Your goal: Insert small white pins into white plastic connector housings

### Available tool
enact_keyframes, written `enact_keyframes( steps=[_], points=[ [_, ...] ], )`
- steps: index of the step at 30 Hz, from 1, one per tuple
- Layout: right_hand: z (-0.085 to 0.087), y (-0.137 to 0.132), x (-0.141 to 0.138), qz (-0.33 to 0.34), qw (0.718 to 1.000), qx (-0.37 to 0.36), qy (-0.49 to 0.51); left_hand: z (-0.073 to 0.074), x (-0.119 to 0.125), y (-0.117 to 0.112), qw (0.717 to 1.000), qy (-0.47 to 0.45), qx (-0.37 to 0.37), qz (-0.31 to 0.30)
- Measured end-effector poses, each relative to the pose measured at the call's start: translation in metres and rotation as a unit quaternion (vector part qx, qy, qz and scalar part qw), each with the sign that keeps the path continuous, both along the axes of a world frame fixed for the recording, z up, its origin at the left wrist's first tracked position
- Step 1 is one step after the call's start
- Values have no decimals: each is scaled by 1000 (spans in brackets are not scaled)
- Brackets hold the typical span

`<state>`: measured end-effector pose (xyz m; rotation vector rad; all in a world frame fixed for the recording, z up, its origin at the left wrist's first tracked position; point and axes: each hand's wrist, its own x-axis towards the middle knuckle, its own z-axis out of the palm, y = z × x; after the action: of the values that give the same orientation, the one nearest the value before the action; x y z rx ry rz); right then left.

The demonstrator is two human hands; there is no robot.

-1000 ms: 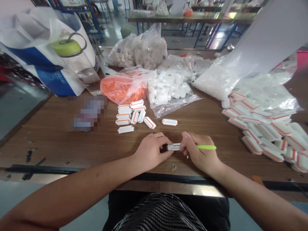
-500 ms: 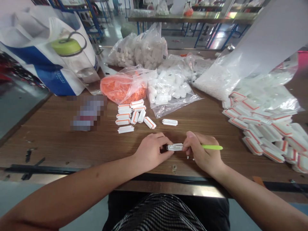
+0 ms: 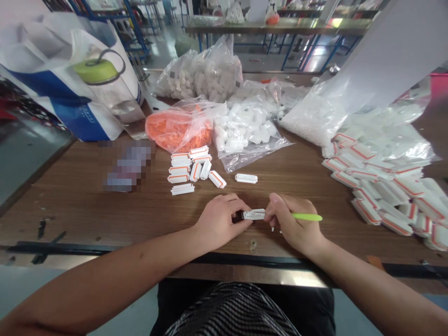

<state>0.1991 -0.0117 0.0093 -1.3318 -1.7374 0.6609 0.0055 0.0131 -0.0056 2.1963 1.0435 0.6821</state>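
Near the front of the wooden table, my left hand (image 3: 221,215) grips the left end of a small white plastic casing (image 3: 254,214) with a row of dark dots. My right hand (image 3: 294,221) is closed around a tool with a lime-green handle (image 3: 308,217), held like a pen at the casing's right end. The tool's tip is hidden behind my fingers. Tiny white bits (image 3: 273,229) lie on the wood just below. A single white casing (image 3: 246,178) rests beyond my hands, and a group of similar casings with orange strips (image 3: 179,171) sits to its left.
A bag of orange parts (image 3: 178,130) and a bag of white parts (image 3: 245,128) stand behind. At right lies a pile of orange-striped white casings (image 3: 395,191) beside a bag of white granules (image 3: 308,116). A green-lidded bottle (image 3: 112,88) and a blurred-out item (image 3: 128,167) are at left.
Almost nothing differs. The whole view has shifted very slightly, and both hands keep the same hold on the casing and the green-handled tool.
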Motion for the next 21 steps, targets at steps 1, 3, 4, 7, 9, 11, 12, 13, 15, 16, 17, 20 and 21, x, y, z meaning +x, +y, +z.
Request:
enact_keyframes(
  steps=[1,3,4,7,9,11,12,13,15,16,17,20,21],
  points=[
    [0,0,0,-4,1000,1,2,0,0,0,1000,1,0,0],
    [-1,0,0,-7,1000,1,5,0,0,0,1000,1,1,-1],
    [-2,0,0,-6,1000,-1,7,0,0,0,1000,1,1,-2],
    [-3,1,-1,0,1000,-4,13,0,0,1,1000,-1,0,-4],
    [-3,2,-1,6,1000,3,7,0,0,1,1000,-3,2,-4],
    [-2,2,-2,16,1000,19,-16,0,0,1,1000,-5,4,-2],
    [-1,2,-2,25,999,30,-32,-1,0,1,1000,-4,4,-1],
    [0,2,-2,37,997,39,-49,-1,0,0,1000,-3,3,1],
    [2,1,-1,54,995,52,-70,-2,0,0,1000,-1,0,4],
    [3,0,-1,56,995,54,-69,-2,0,0,1000,-1,0,4],
    [3,0,-1,52,995,54,-62,-2,0,0,1000,-2,-1,4],
    [1,-1,-1,26,998,49,-31,-1,0,0,1000,-5,1,3],
    [0,-1,-1,25,998,46,-28,-1,1,0,1000,-5,2,2]
  ],
)
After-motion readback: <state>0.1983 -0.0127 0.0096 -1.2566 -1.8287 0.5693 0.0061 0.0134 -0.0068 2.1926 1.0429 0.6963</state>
